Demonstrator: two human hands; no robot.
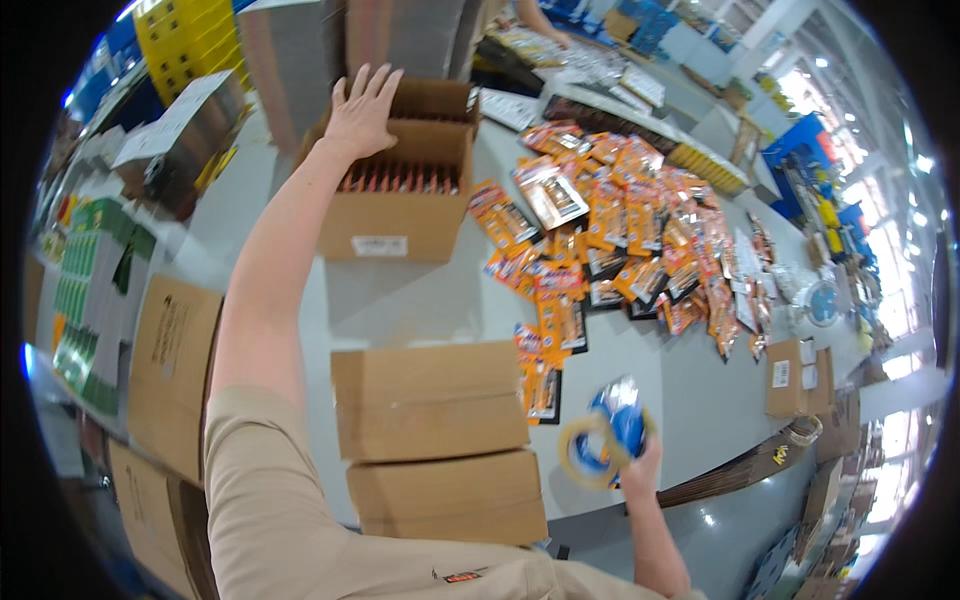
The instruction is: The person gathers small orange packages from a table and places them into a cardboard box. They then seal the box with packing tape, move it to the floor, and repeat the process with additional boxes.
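My left hand point(364, 112) reaches forward with its fingers spread over the top of an open cardboard box point(390, 225). Inside the box, blister packs point(405, 180) stand in a row below a raised inner flap. In my right hand point(641, 457) is a blue tape dispenser point(626, 424) with a roll of tape point(589, 450), blurred, above the table's near edge. Two closed cardboard cartons point(431, 401) lie side by side right before my body. A heap of orange blister packs point(607, 210) spreads over the table between the open box and the right side.
Tall cartons point(281, 67) rise behind the open box. Cardboard boxes point(172, 375) stand at the left, near green-and-white packages point(82, 277). Small boxes point(787, 379) and flattened cardboard point(735, 469) are at the right. A co-worker's arm point(540, 22) shows at the far side.
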